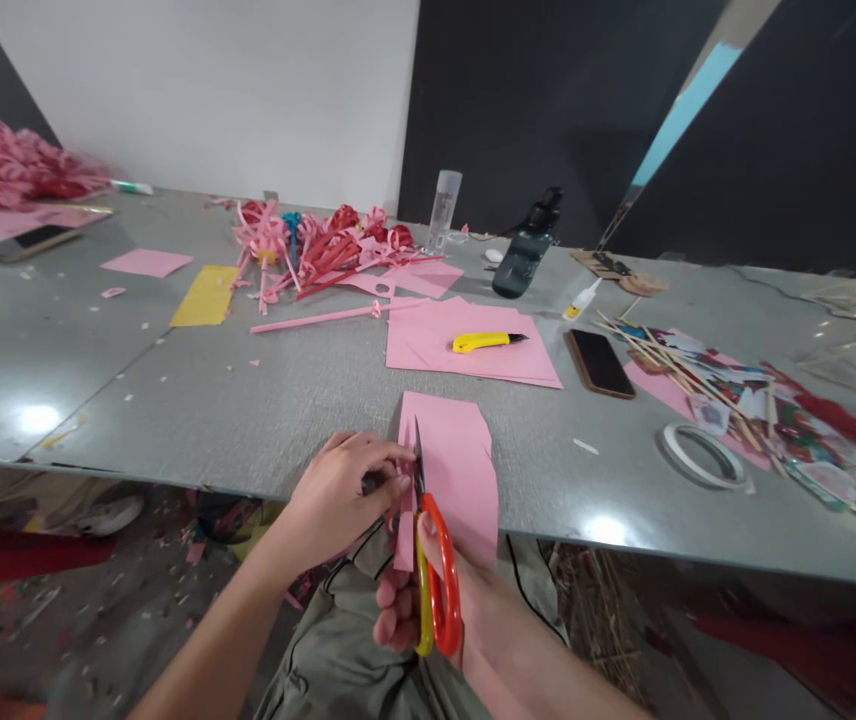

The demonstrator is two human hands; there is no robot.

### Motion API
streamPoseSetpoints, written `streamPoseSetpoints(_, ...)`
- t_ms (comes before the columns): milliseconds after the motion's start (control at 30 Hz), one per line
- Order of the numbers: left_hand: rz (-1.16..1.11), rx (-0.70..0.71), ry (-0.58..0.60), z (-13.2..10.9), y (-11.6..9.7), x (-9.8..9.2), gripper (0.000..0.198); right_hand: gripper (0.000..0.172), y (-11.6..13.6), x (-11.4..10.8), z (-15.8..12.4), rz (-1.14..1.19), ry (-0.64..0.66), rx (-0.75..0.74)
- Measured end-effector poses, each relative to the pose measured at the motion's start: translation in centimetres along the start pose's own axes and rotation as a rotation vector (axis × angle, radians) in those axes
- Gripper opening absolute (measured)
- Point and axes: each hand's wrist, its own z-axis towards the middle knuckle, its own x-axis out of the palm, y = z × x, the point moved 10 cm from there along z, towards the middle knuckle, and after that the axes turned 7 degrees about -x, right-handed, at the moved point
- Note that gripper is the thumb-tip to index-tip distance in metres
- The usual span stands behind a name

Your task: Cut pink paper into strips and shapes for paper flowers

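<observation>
A pink sheet of paper (462, 470) hangs partly over the table's front edge, with a narrow strip cut along its left side. My left hand (353, 490) pinches the paper at that left side, thumb and fingers together. In my right hand (447, 590) is a pair of scissors (443, 590) with one red and one yellow handle. Their blades point away from me and lie along the cut line, close to my left fingertips. My right fingers wrap round the handles, partly hidden by them.
Beyond lie stacked pink sheets (428, 345) with a yellow cutter knife (488, 342) on top. Pink and red paper flowers (323, 240) are heaped behind. A phone (598, 362), a tape roll (702, 455), a dark bottle (525, 250), a glue bottle (582, 300) and sticks (687, 370) stand or lie rightward.
</observation>
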Motion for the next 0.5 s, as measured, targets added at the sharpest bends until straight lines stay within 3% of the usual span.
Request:
streamPoseSetpoints(233, 0.01, -0.001, -0.007, 0.5, -0.5, 0.1, 0.023, 0.062, 0.8, 0.0, 0.3, -0.054, -0.008, -0.017)
streamPoseSetpoints(500, -0.089, -0.027, -0.023, 0.3, -0.3, -0.1, 0.026, 0.059, 1.5, -0.3, 0.8, -0.089, 0.022, -0.034)
